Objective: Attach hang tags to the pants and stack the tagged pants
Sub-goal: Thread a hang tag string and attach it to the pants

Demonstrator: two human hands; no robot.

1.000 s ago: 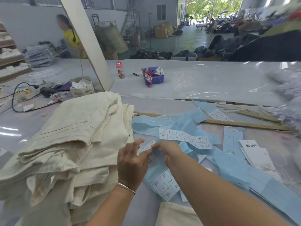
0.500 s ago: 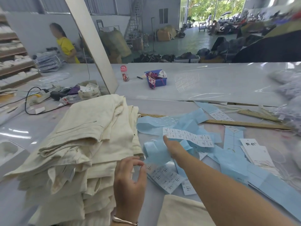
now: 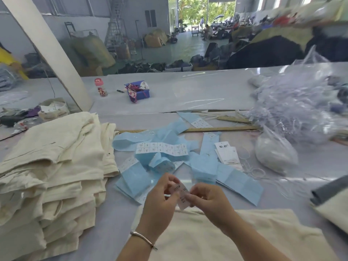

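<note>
Between my two hands I hold a small white printed label (image 3: 181,194) above a cream pair of pants (image 3: 231,236) lying at the near table edge. My left hand (image 3: 162,200) pinches the label's left side, and my right hand (image 3: 207,201) pinches its right side. A tall stack of folded cream pants (image 3: 52,162) stands to the left. Blue backing strips (image 3: 205,168) and a strip of white size stickers (image 3: 162,148) lie just beyond my hands. White hang tags (image 3: 227,154) with strings lie to the right of them.
A wooden ruler (image 3: 222,129) lies behind the strips. Clear plastic bags (image 3: 293,110) pile up at the right, with a white bag (image 3: 275,155) in front. A blue basket (image 3: 139,91) and a small bottle (image 3: 100,87) stand farther back. A slanted white post (image 3: 47,51) rises at the left.
My hands came back from the blue strips toward me and now hold one label between them over the near pants. The view has turned right and down.
</note>
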